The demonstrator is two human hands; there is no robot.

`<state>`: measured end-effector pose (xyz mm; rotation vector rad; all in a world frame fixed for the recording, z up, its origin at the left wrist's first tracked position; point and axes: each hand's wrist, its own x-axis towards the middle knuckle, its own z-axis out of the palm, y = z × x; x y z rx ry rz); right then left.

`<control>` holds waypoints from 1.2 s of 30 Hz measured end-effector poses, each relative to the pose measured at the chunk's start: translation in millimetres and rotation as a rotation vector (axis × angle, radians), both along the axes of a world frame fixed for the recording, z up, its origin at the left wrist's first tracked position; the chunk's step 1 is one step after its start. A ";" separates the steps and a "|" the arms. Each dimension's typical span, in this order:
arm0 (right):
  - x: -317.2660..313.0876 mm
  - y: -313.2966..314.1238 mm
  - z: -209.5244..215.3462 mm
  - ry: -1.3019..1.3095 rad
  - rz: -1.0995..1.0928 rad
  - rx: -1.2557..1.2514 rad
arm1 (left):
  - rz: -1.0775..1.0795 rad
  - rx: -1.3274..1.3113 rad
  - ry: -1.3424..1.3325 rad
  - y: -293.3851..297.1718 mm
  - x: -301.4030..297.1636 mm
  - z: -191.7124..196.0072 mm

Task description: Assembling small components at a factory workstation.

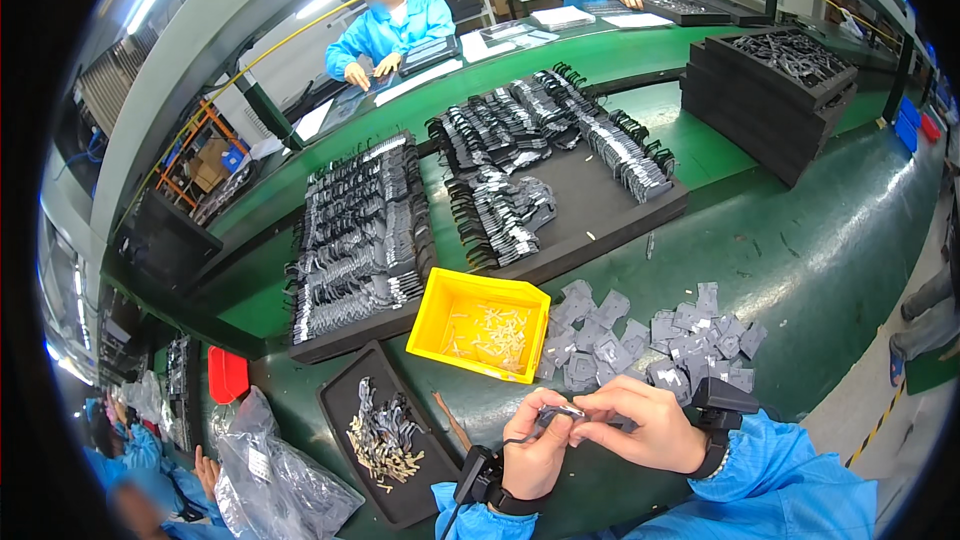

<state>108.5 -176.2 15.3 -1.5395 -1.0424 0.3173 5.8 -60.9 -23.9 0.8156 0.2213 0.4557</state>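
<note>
- Both hands meet at six o'clock in the view: the left hand (537, 450) has its grip pinched shut around a small dark part with a thin black strap (548, 419), and the right hand (640, 428) closes its fingertips on the same part from the three o'clock side, so the piece sits between the two thumbs, held up off the surface.
- The green desk (810, 250) fills most of the picture (its straight edges bend with the lens).
- At ten o'clock from the hands lies a long black foam tray (360, 335) packed with rows of dark parts; at twelve o'clock a second, wider black tray (610, 210) carries more of them in fanned rows.
- At two o'clock, well apart, stands a stack of black trays (760, 110).
- A yellow bin (478, 325) sits just past the hands at eleven o'clock, holding small pale pieces.
- A shallow black tray (385, 440) at nine o'clock holds a loose heap of grey and tan bits.
- Crumpled clear plastic bags (270, 480) lie at the eight o'clock edge, near a small red bin (228, 374).
- A scatter of small grey pouches (650, 340) lies at one o'clock, just beyond the right hand.
- People in blue coats work at the far side, at twelve o'clock.
</note>
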 end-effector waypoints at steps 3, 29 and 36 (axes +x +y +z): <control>1.8 0.6 -7.2 -0.082 0.001 0.032 | -0.039 -0.074 0.016 2.0 -1.7 -0.8; -2.6 3.5 -30.1 0.418 0.045 0.095 | 0.006 0.058 0.097 -3.6 1.2 8.5; 4.3 5.7 -15.5 0.107 0.017 0.009 | 0.006 0.328 0.179 2.5 -2.1 6.7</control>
